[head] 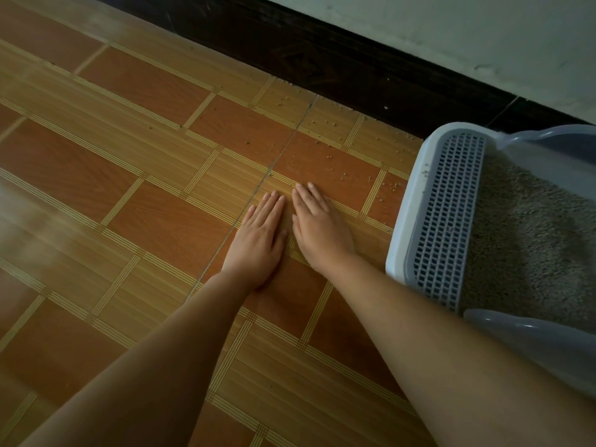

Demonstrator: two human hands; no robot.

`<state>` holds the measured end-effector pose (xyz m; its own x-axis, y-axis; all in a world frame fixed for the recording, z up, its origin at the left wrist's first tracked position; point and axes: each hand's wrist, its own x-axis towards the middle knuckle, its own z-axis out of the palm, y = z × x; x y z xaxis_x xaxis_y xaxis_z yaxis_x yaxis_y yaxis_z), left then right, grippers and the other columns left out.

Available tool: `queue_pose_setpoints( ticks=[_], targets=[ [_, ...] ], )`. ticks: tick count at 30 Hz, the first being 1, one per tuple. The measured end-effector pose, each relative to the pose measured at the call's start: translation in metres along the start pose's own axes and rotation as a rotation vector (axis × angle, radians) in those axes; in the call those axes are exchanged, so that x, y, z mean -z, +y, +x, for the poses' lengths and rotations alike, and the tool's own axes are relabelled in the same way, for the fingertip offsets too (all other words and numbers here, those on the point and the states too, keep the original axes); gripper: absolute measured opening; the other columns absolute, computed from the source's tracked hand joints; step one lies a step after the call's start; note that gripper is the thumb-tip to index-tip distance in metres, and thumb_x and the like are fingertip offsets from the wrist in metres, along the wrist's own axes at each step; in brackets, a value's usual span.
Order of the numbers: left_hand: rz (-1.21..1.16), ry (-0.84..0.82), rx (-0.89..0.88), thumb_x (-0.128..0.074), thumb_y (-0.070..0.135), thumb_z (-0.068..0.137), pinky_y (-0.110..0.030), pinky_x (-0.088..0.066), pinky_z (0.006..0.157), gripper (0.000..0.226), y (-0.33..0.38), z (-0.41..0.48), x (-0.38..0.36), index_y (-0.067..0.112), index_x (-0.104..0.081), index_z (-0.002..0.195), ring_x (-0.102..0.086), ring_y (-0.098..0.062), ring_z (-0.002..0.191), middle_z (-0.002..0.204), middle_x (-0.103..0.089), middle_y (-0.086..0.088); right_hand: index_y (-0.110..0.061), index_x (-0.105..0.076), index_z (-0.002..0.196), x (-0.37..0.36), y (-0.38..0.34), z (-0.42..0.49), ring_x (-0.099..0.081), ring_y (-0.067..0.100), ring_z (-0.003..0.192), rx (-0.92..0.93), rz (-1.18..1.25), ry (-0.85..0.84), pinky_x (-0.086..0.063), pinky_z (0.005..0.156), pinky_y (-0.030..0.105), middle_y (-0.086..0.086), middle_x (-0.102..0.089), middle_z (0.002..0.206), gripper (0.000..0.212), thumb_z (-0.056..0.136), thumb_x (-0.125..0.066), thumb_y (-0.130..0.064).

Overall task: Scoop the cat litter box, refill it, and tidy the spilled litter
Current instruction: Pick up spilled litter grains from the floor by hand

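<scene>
The person is laying both hands palm-down on the tiled floor (145, 204), side by side, with the thumbs almost meeting. The left hand (258, 243) is lying flat, its fingers (272, 208) straight, close together and holding nothing. The right hand (321, 233) is lying just beside it, equally flat, its fingers (311, 198) straight, narrow-set and gripping nothing. Whether any grains are lying under the palms cannot be told.

The spilled litter (329, 158) is lying scattered as small pale grains on the floor ahead of the fingertips. It is spreading toward the dark baseboard (322, 59) and toward the front of the litter box (404, 221), with some grains sitting just beside the box's front edge. Above the baseboard a pale wall (451, 27) is showing.

The litter box is standing on the floor at the right of the view, near the baseboard. Its pale rim is facing the hands, and a few grains are resting on that rim. Just behind the rim a grid panel (448, 221) is running across the front. Behind the grid, grey litter (522, 240) is filling the pan. Translucent side walls (548, 343) are rising on either side of the opening. The right forearm is passing just beside the box's near front corner
</scene>
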<state>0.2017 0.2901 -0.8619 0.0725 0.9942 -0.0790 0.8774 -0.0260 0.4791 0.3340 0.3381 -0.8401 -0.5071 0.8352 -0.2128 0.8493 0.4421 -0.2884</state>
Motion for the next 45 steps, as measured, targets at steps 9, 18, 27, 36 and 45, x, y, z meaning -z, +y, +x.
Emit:
queue_pose_setpoints(
  ticks=[9, 18, 27, 36, 45],
  targets=[
    [0.013, -0.023, 0.029, -0.033, 0.029, 0.101, -0.02, 0.01, 0.113, 0.056, 0.004, 0.0, 0.003, 0.014, -0.009, 0.15, 0.003, -0.011, 0.145, 0.158, -0.004, -0.002, -0.007, -0.014, 0.148, -0.014, 0.002, -0.055, 0.0, 0.018, 0.145, 0.004, 0.041, 0.031, -0.005, 0.118, 0.03, 0.005, -0.01, 0.157, 0.051, 0.101, -0.024, -0.026],
    [-0.037, -0.018, 0.094, -0.033, 0.022, 0.101, -0.025, 0.003, 0.116, 0.055, 0.02, 0.0, 0.005, 0.01, -0.011, 0.15, 0.0, -0.014, 0.146, 0.158, -0.008, -0.004, -0.008, -0.02, 0.147, -0.022, 0.011, -0.095, -0.012, 0.019, 0.144, -0.02, 0.1, 0.142, -0.011, 0.113, 0.029, 0.004, -0.015, 0.156, 0.058, 0.095, -0.016, -0.033],
    [0.032, -0.145, 0.039, -0.031, 0.021, 0.099, -0.028, 0.006, 0.116, 0.059, 0.038, 0.029, 0.008, 0.015, -0.004, 0.151, 0.004, -0.015, 0.146, 0.159, -0.001, -0.004, -0.003, -0.006, 0.147, -0.03, 0.015, -0.114, -0.01, 0.026, 0.144, -0.319, 0.155, 0.181, -0.022, 0.115, 0.044, 0.014, -0.014, 0.155, 0.06, 0.097, -0.029, -0.027],
    [-0.063, -0.152, -0.186, -0.021, 0.02, 0.09, -0.019, 0.003, 0.115, 0.058, 0.04, -0.009, -0.003, 0.014, -0.021, 0.148, -0.011, -0.011, 0.145, 0.156, -0.02, -0.002, -0.007, 0.011, 0.146, -0.023, -0.004, -0.101, 0.007, 0.017, 0.145, -0.292, 0.229, 0.133, 0.0, 0.119, 0.031, 0.007, 0.003, 0.157, 0.069, 0.098, -0.034, -0.026],
    [-0.145, -0.07, -0.144, -0.023, 0.02, 0.09, -0.033, -0.019, 0.118, 0.058, 0.036, -0.033, -0.001, 0.015, -0.022, 0.148, -0.025, -0.017, 0.142, 0.151, -0.033, -0.006, -0.01, 0.011, 0.146, -0.017, -0.01, -0.105, 0.001, 0.016, 0.145, -0.284, 0.269, 0.189, -0.005, 0.118, 0.029, 0.006, -0.001, 0.157, 0.069, 0.097, -0.036, -0.023]
  ],
)
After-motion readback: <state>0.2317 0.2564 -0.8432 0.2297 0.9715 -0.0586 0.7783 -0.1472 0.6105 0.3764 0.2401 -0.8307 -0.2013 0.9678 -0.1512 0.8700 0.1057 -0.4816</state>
